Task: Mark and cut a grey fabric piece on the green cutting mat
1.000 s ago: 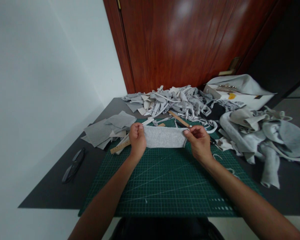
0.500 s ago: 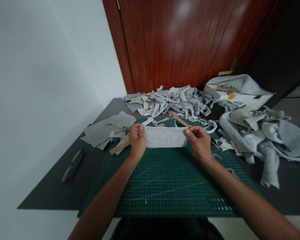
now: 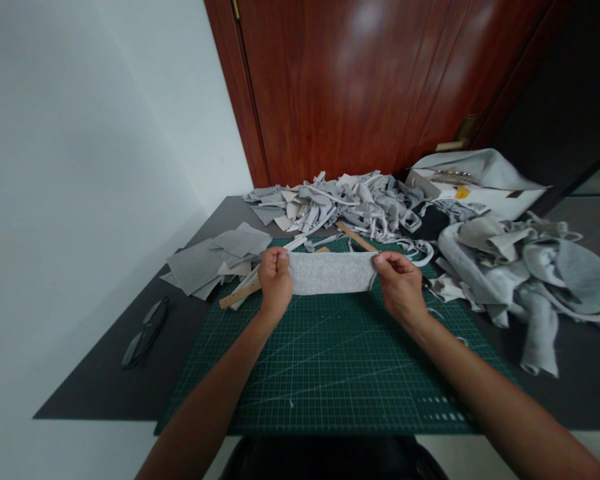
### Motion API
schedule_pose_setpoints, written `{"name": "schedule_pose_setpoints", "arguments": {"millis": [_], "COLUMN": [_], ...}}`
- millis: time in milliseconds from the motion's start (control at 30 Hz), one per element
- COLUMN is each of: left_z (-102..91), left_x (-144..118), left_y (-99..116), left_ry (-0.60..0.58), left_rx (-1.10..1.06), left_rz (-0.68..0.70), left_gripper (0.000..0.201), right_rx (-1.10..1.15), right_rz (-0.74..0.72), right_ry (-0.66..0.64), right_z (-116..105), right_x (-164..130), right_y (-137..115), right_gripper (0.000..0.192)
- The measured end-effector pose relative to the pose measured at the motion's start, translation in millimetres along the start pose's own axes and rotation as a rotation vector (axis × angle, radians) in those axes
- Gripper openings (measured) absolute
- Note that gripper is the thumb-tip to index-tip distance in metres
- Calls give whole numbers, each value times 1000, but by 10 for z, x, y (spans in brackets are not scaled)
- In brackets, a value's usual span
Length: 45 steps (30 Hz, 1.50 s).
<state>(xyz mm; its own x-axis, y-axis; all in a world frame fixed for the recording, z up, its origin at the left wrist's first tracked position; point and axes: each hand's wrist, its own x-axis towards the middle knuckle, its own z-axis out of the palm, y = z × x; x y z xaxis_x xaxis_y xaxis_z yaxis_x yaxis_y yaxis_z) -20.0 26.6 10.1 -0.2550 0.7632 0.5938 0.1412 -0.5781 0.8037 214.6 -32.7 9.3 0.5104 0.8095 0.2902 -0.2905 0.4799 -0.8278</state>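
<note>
Two hands, left and right, pinching one grey cloth strip taut above cutting mat, two scrap heaps and one wooden ruler crowding behind.

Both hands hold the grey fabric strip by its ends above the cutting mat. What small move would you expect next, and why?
Probably lowering the grey fabric strip flat onto the green cutting mat. The left hand and right hand each pinch one end, pulling it taut just above the mat, and the mat's near area is bare, with a wooden ruler lying beside the left hand.

Dark table: green cutting mat, grey fabric scraps, glasses, white box.
</note>
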Motion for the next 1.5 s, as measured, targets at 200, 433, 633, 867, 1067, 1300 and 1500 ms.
{"name": "schedule_pose_setpoints", "arguments": {"millis": [200, 433, 633, 867, 1067, 1300, 1500], "left_z": [5, 10, 12, 6, 44, 96, 204], "left_x": [-11, -13, -10, -37, -109, -161, -391], "left_y": [-13, 3, 6, 33, 39, -72, 116], "left_ry": [-6, 7, 10, -15, -90, -210, -329], "left_rx": [35, 50, 58, 91, 98, 153, 143], "left_rz": [-37, -13, 15, 41, -81, -202, -173], "left_gripper": [16, 15, 16, 17, 17, 15, 11], "right_rx": [23, 45, -25, -223, -502, -827, -713], "right_rz": [-11, -48, -35, -149, -206, -165, 21], "right_ry": [37, 21, 15, -5, -30, -186, -210], "right_z": [-28, -26, -30, -78, -173, -278, -70], "right_x": [55, 48, 55, 87, 110, 176, -91], "right_y": [62, 23, 18, 93, 156, 220, 178], "right_gripper": [32, 31, 34, 26, 22, 17, 29]}}
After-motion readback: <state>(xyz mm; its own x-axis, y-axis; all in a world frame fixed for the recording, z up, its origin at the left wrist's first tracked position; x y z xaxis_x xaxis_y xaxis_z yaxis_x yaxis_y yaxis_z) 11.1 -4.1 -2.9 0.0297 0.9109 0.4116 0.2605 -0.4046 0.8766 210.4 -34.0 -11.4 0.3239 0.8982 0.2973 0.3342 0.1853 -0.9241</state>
